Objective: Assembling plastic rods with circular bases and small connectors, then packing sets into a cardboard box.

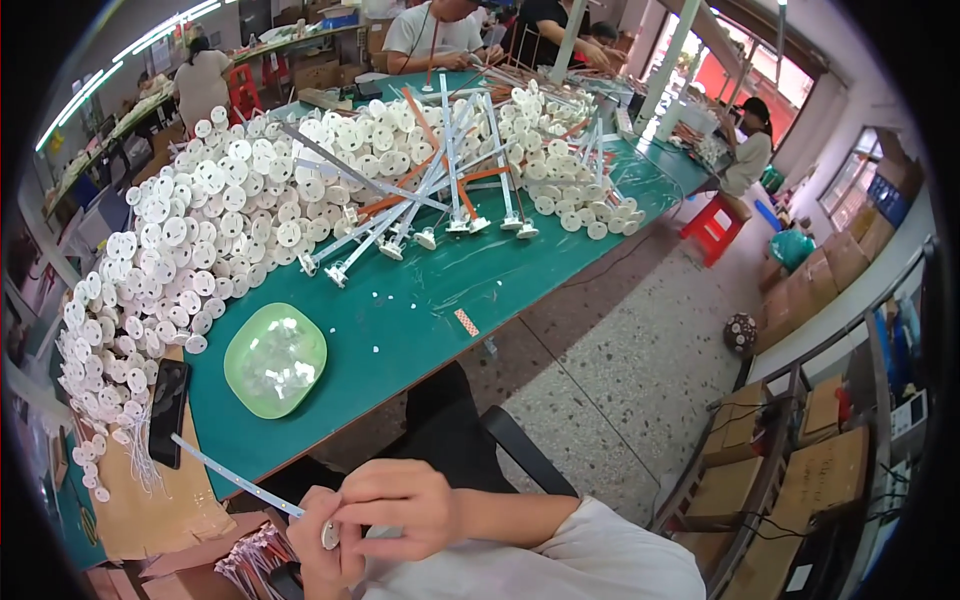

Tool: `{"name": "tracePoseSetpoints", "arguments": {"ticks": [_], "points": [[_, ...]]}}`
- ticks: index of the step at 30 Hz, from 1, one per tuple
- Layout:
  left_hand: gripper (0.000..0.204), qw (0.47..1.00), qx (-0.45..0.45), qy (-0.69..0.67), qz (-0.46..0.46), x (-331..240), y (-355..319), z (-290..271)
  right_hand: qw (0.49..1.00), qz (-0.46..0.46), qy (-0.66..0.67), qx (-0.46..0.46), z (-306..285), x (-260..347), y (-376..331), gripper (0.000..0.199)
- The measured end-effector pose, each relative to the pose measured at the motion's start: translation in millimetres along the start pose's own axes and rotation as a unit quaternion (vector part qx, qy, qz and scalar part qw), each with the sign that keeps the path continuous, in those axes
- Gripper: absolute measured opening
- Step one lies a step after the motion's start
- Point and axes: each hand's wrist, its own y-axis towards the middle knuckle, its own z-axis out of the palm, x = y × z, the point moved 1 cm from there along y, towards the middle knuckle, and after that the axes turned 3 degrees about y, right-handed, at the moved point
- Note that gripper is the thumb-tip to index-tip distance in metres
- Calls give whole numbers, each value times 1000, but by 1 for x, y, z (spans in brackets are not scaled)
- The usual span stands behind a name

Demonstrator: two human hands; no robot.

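Carton writing: dark handwriting on one brown carton [805,500], on the rack [768,492] well to the right of the right hand; the script is too small and slanted to read.
Patterned tag: one, orange-red and white [466,322], lying on the table beyond the right hand.
Left hand: one [318,545], fingers curled around one pale strip [235,478] dotted along its length.
Right hand: one [405,510], fingers bent in against the left hand; whether they pinch anything, I cannot tell, since the fingertips are partly covered.
Pale strip: runs from the left hand up and leftward, its far end overlapping the phone in view.
White disc: one [330,535], between the two hands at the strip's near end.
Phone: one, black [168,415], left of and beyond the left hand.
Green dish: one [268,406], beyond the left hand, holding clear glossy pieces.
Disc heap: white discs [220,180], overlapping and too many to count, far beyond both hands.
Table: one, green-topped [400,370], ahead of the hands.
Red stools: two, one far ahead and left [243,92], one far ahead and right [715,228].
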Motion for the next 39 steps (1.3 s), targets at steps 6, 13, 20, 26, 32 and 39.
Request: {"name": "tracePoseSetpoints", "arguments": {"ticks": [6, 13, 20, 26, 32, 39], "points": [[44, 987, -8, 150, 61, -5, 12, -6, 997, -70, -6, -14, 7, -4, 5, 18], [42, 985, 14, 161, 62, -5, 16, -16, 996, -89, -17, 6, 19, -9, -3, 19], [33, 990, -57, 122, -45, -1, -1, -19, 994, -107, 10, 35, 19, -14, 6, 19], [33, 981, 60, 151, -110, -6, 14, -41, 980, -95, 67, 159, 15, -21, 20, 14], [34, 989, 81, 108, -54, 16, 46, -47, 995, -52, -1, 85, 28, -36, 29, 16], [23, 963, -50, 266, 16, 32, 130, -99, 942, 177, -3, 284, 25, -105, 128, 39]]}}
